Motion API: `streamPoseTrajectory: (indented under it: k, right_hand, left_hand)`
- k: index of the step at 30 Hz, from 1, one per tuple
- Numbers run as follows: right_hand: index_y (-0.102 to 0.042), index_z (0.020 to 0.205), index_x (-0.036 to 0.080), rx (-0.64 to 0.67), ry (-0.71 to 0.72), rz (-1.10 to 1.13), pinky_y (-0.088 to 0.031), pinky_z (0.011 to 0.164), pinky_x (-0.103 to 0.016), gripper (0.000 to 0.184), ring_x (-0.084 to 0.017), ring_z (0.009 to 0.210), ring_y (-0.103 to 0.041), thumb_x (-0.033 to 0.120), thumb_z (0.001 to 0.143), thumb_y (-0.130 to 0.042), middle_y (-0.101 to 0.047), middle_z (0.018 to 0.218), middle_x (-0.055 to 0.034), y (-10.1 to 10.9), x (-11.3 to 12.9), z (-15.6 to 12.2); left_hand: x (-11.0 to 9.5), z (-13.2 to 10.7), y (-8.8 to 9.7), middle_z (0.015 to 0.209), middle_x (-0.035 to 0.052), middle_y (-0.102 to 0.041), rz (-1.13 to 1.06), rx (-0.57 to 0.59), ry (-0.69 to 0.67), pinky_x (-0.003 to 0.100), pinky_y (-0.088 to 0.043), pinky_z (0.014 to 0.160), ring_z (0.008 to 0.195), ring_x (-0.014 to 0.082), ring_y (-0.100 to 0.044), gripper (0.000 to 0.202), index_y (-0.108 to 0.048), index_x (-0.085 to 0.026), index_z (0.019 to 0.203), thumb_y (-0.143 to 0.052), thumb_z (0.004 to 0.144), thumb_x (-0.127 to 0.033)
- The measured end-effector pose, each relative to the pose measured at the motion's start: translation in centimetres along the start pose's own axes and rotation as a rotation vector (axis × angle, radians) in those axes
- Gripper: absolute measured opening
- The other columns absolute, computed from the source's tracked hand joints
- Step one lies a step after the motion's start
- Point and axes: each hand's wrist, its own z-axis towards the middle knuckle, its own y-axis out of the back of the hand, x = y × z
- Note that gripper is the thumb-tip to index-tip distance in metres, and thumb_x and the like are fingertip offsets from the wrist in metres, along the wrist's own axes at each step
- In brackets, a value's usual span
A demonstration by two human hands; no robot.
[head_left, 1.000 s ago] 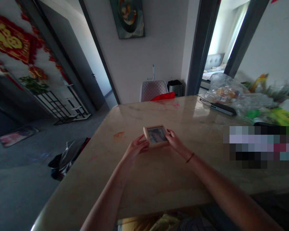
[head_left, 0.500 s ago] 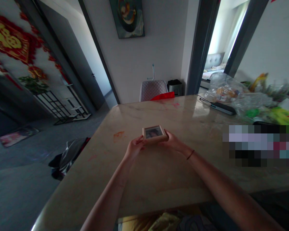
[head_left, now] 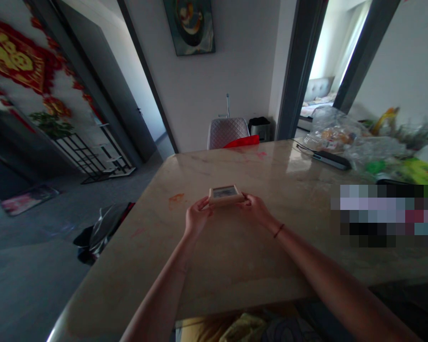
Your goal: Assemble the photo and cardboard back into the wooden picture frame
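A small picture frame (head_left: 225, 200) with a light wooden-looking border is held over the middle of the table (head_left: 235, 256). Its dark picture faces up and is seen at a slant. My left hand (head_left: 197, 216) is closed on the frame's left side, thumb along the near corner. At the opposite side, my right hand (head_left: 256, 207) grips the right corner; a thin dark band circles that wrist. The fingertips under the frame are partly hidden, and I cannot tell whether its lower edge touches the table.
Plastic bags (head_left: 337, 130) and other clutter crowd the right rear of the table, beside a dark elongated device (head_left: 331, 160) with a cord. A quilted chair (head_left: 228, 132) with a red item stands beyond the far edge. Left on the floor lies a dark bag (head_left: 102, 230).
The picture frame has tipped, so its picture looks flatter and more of the near edge faces me. Both hands have shifted slightly left with it.
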Motion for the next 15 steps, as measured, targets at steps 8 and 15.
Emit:
streamPoseTrajectory:
  k: [8, 15]
  right_hand:
    - [-0.061, 0.105, 0.016, -0.036, -0.007, 0.135, -0.045, 0.059, -0.026, 0.046, -0.014, 0.065, -0.060, 0.044, 0.068, -0.065, -0.066, 0.074, -0.0048, -0.30, -0.39, 0.51]
    - [-0.059, 0.106, 0.016, -0.080, -0.065, 0.002, -0.047, 0.063, -0.030, 0.041, -0.016, 0.068, -0.062, 0.040, 0.073, -0.060, -0.067, 0.080, -0.0069, -0.27, -0.64, 0.64]
  left_hand:
    - [0.03, 0.35, 0.42, 0.099, 0.0068, -0.069, 0.046, -0.038, -0.041, 0.027, -0.053, 0.071, 0.072, 0.0149, -0.066, 0.043, -0.067, -0.015, 0.100, -0.072, 0.058, -0.014]
    - [-0.08, -0.02, 0.05, 0.094, 0.0065, -0.068, 0.000, 0.001, 0.015, 0.024, -0.052, 0.063, 0.063, 0.0099, -0.063, 0.036, -0.066, -0.014, 0.097, -0.072, 0.063, -0.023]
